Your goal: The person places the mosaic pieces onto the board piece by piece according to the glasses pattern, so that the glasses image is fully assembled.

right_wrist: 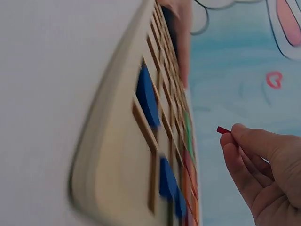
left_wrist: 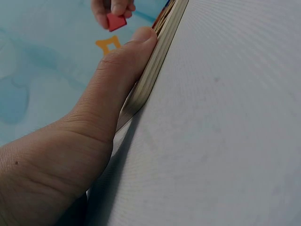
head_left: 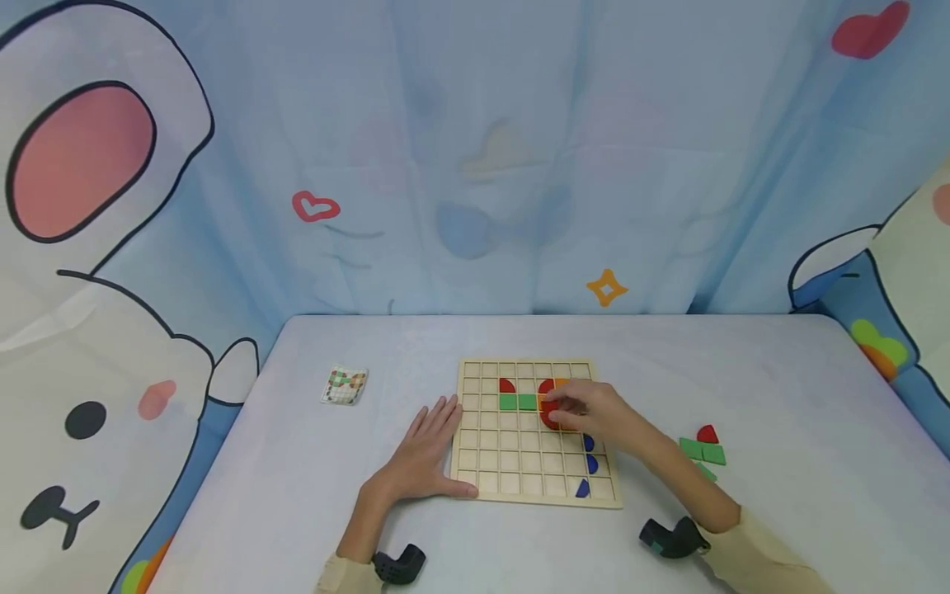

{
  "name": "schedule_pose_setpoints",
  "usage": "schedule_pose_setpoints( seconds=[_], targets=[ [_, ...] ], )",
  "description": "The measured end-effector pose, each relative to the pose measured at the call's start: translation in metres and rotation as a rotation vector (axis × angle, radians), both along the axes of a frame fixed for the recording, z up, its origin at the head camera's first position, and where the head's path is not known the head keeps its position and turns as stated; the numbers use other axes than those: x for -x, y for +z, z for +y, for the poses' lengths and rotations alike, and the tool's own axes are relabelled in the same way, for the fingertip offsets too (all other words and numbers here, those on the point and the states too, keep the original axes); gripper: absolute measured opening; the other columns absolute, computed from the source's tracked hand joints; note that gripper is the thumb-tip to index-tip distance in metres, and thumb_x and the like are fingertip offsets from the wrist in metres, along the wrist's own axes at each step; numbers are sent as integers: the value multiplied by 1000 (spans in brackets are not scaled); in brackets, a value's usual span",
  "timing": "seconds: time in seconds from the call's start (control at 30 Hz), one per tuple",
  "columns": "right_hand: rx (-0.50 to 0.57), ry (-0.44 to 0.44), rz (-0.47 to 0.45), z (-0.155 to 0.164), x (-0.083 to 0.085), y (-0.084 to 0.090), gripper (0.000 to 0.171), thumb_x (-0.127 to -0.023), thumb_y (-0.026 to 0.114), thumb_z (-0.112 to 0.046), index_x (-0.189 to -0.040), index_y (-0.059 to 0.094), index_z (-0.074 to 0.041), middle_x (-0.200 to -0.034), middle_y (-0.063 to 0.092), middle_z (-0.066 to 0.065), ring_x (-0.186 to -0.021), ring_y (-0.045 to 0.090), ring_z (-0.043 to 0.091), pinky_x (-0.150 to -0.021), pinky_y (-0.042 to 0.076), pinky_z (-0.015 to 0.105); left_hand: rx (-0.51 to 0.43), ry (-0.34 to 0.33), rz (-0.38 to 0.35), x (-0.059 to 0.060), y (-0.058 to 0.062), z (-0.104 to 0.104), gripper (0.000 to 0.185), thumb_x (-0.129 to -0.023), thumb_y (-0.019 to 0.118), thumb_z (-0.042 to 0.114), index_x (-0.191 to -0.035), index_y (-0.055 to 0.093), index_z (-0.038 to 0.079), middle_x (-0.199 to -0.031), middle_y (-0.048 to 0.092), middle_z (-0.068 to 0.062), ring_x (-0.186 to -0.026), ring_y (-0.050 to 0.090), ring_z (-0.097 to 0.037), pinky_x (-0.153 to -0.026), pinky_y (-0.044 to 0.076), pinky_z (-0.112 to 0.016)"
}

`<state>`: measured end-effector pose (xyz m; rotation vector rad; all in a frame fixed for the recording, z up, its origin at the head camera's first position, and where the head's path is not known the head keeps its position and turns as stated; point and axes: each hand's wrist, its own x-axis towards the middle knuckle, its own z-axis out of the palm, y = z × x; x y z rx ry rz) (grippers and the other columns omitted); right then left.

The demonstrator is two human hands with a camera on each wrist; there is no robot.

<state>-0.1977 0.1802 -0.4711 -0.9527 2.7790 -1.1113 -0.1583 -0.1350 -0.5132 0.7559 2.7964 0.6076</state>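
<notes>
Place: a screened-off tabletop play area, apparently staged for recording; whether it stands in a home, nursery or studio cannot be determined. Evidence: a white-topped table (head_left: 260,495). Behind the table's far edge hangs a light-blue printed curtain (head_left: 653,165), hiding whatever lies beyond. Left of the table the fabric bears a large white cartoon animal (head_left: 96,338); right of it, part of a second figure (head_left: 920,280). On the table's middle lies a gridded wooden board (head_left: 508,462) bearing coloured pieces (head_left: 527,402); toward the table's far left, a small patterned card (head_left: 345,385). Two black wrist-worn devices (head_left: 401,565) (head_left: 674,539) over the table's near part support the recording finding.
</notes>
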Motion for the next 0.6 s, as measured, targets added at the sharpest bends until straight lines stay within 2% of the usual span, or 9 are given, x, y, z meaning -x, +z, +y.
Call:
schedule_pose_setpoints(
  seconds=[0.13,0.3,0.47,0.6],
  targets=[
    [-26,66,-39,-29,2,-6,22,-87,72,-14,-107,70,-7,-93,69,-1,-80,62,5,-71,54,18,-7,2,-7,-1,1,1,121,-71,70,69,-157,9,9,-166,2,-4,-154,0,-21,-125,4,-48],
    [-66,72,-81,-55,4,-12,20,-88,70,-14,-107,71,-6,-92,69,0,-78,58,4,-70,53,16,0,3,-11,-1,3,1,121,-71,70,69,-157,10,9,-166,3,-4,-154,0,-21,-125,5,-48],
    [-131,29,-36,-67,4,-12,18,-89,70,-12,-105,71,-4,-90,67,1,-76,54,7,-68,50,17,-3,3,-1,-1,2,1,121,-71,70,69,-157,9,9,-166,3,-5,-154,0,-21,-125,5,-49],
    [-219,-13,1,-70,3,-7,18,-90,69,-15,-104,72,-6,-90,64,0,-76,51,8,-69,50,20,2,6,-1,-1,1,1,121,-71,70,69,-157,9,9,-166,3,-4,-154,0,-20,-125,5,-48]
  ],
)
